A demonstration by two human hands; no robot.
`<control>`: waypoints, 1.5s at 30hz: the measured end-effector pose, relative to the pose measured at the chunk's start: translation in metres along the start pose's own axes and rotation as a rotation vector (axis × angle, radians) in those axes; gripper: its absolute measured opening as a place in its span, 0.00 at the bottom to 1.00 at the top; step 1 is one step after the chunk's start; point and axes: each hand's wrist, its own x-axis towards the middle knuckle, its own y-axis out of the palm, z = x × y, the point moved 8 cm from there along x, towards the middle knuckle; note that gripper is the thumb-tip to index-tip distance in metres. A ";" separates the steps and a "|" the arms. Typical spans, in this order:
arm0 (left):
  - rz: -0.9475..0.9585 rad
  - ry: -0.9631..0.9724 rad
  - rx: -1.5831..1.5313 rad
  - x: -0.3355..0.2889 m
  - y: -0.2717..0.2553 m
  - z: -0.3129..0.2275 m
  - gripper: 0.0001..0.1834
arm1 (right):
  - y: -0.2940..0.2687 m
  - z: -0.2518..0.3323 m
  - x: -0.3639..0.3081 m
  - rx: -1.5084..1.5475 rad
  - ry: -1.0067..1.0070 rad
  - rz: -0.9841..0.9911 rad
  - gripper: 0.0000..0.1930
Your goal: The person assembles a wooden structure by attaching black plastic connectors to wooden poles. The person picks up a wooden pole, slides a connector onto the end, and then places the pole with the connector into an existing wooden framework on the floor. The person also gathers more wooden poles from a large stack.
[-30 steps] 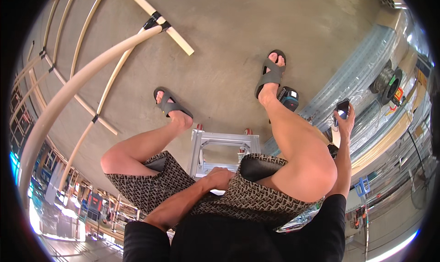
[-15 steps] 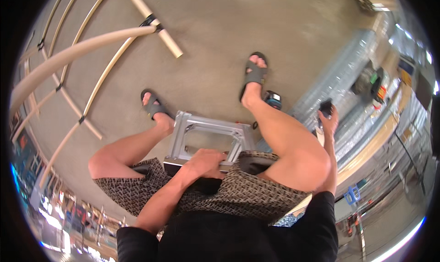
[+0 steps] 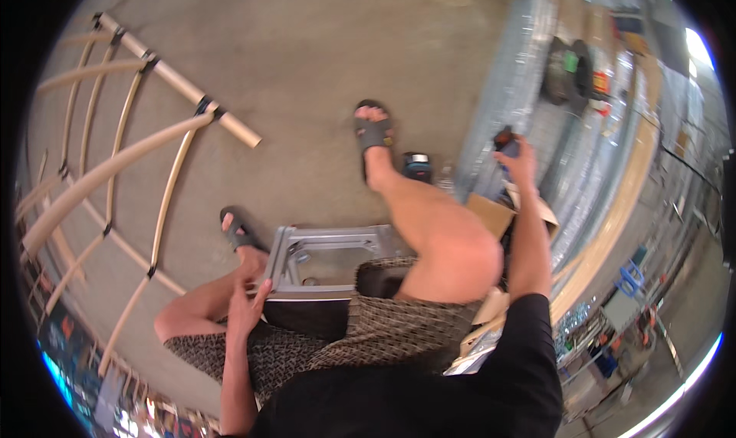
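Fingers and thumb of the left hand (image 3: 244, 306) stand parted at the near left corner of the frame (image 3: 333, 236); whether they press it, I cannot tell. Half a second ago that hand lay over the middle of the near bar (image 3: 322, 292), which is now free of it. Its forearm (image 3: 236, 388) runs almost straight up from below. The frame sits between the legs (image 3: 441, 219). Farther right, the right hand (image 3: 523, 164) reaches forward, fingers closed around a blurred phone (image 3: 506, 147), near the wrapped bars (image 3: 494, 93).
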 end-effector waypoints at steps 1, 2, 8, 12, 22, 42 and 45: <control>0.126 -0.088 -0.160 0.007 0.014 0.020 0.39 | 0.002 -0.018 0.000 -0.057 -0.012 -0.037 0.44; 0.244 -0.187 -0.321 0.003 0.026 0.034 0.41 | 0.003 -0.013 0.001 -0.023 -0.035 -0.008 0.45; 0.363 -0.149 -0.124 0.000 0.040 0.023 0.56 | 0.001 0.028 0.010 0.038 -0.131 0.034 0.22; 0.490 -0.099 -0.176 0.006 0.055 -0.014 0.58 | 0.031 0.078 0.011 0.143 0.042 0.182 0.28; 0.406 0.107 0.116 -0.024 0.137 -0.041 0.63 | 0.274 0.306 -0.065 1.188 0.687 0.294 0.34; 0.592 0.446 0.154 -0.016 0.140 -0.066 0.33 | 0.016 0.015 0.016 0.107 0.142 0.231 0.37; 0.515 0.556 0.197 -0.010 0.123 -0.088 0.31 | 0.009 -0.036 0.011 0.128 0.097 0.127 0.38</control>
